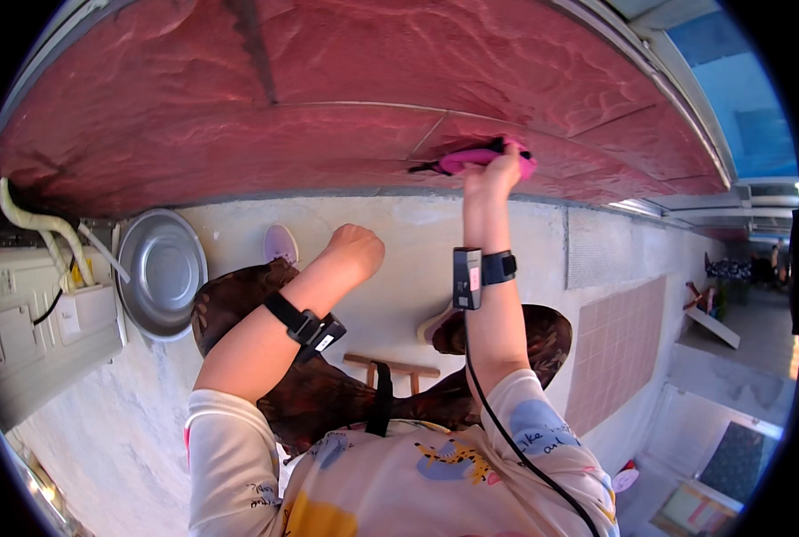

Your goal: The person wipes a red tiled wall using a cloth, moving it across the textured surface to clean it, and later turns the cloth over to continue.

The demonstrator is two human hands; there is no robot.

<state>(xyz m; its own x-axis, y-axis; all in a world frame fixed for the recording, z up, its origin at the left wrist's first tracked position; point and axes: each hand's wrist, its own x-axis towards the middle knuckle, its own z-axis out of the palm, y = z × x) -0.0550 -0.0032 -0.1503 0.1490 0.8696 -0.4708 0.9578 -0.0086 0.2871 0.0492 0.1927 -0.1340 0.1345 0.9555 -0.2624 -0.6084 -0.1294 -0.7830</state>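
Observation:
My right hand (493, 172) reaches forward to the dark red tiled wall (354, 72). Its fingers are closed on a bright pink cloth (460, 160) with black parts, which touches the wall's lower section; a dark end of it trails to the left. The exact kind of the pink piece is hard to make out. My left hand (360, 251) hangs over my left knee, curled into a fist, and nothing sticks out of it. Each forearm wears a black strap with a small box, and a cable runs down from the right one.
A round grey metal basin (165, 273) is on the left, beside a beige outdoor air-conditioner unit (46, 322) with wrapped pipes. I sit low with my knees apart, a wooden stool (399, 365) between them. Pale concrete floor (534, 233) runs along the wall; a tiled patch lies right.

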